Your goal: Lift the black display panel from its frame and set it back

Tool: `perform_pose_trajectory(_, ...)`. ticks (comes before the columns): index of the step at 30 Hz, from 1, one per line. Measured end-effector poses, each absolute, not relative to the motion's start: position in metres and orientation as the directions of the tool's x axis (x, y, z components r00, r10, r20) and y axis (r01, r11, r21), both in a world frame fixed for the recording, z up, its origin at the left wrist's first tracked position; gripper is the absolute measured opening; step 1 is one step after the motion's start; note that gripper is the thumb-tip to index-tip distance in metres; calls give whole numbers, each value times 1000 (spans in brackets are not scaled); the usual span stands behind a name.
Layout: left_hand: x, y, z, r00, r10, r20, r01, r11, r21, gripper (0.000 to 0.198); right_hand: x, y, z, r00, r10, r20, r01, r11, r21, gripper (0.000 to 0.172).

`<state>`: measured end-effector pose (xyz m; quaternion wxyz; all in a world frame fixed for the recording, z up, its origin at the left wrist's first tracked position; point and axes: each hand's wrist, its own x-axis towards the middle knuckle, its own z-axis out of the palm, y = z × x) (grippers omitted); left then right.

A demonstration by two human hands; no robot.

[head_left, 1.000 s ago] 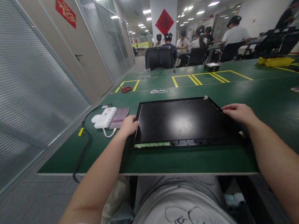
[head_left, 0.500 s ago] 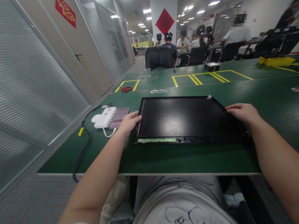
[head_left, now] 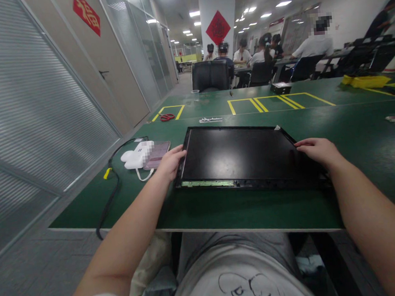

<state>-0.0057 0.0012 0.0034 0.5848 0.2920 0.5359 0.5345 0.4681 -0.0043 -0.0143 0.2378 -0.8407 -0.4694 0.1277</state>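
we have the black screen [head_left: 235, 156] face up over the near part of the green table [head_left: 257, 211], a little askew, a pale green strip [head_left: 207, 184] along its near side. our left hand [head_left: 172, 163] grips the left rim; our right hand [head_left: 317, 151] pinches the right. we judge the step in hand to be positioning the screen by its sides; the next move likely calls for even support from both hands. our fingers underneath are hidden, the near right corner is dark, and we cannot tell whether the screen touches the table. leftward, a partly blurred phone [head_left: 162, 148] lies beside a white gadget [head_left: 138, 157].
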Motion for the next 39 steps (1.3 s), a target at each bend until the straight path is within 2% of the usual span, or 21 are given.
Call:
perform_pose_trajectory(9, -6, 7, -3, -110, 933, -342, -423, 267, 866, 62, 466, -5, -16, 527, 849, 26, 736, -441, -514, 19)
perform_pose_trajectory(12, -6, 6, -3, -68, 936, -346, -436, 284, 854, 77, 464, -6, -13, 531, 847, 14, 729, -448, -517, 21)
perform_pose_trajectory(15, -5, 4, -2, -110, 926, -361, -398, 292, 870, 97, 462, -8, -11, 529, 848, -6, 721, -454, -523, 21)
perform_pose_trajectory(17, -5, 3, -1, -127, 928, -350, -363, 284, 887, 102, 462, -8, -10, 525, 851, -12, 721, -452, -524, 21)
perform_pose_trajectory(19, -5, 1, 0, -105, 942, -318, -342, 266, 901, 94, 463, -7, -11, 523, 852, -14, 722, -452, -525, 21)
perform_pose_trajectory(25, -3, -1, 2, -19, 970, -243, -287, 227, 931, 41, 466, -5, -17, 521, 853, -7, 723, -446, -527, 22)
perform_pose_trajectory(31, -5, 3, 1, -88, 965, -248, -354, 203, 913, 6, 467, -4, -18, 522, 853, -2, 727, -447, -521, 23)
perform_pose_trajectory(32, -6, 3, 0, -95, 967, -237, -341, 192, 920, 7, 466, -4, -18, 520, 854, -5, 729, -447, -518, 23)
perform_pose_trajectory(39, -11, 2, -10, -37, 998, -58, -123, 54, 991, 47, 468, -2, -19, 492, 871, 5, 729, -409, -549, 24)
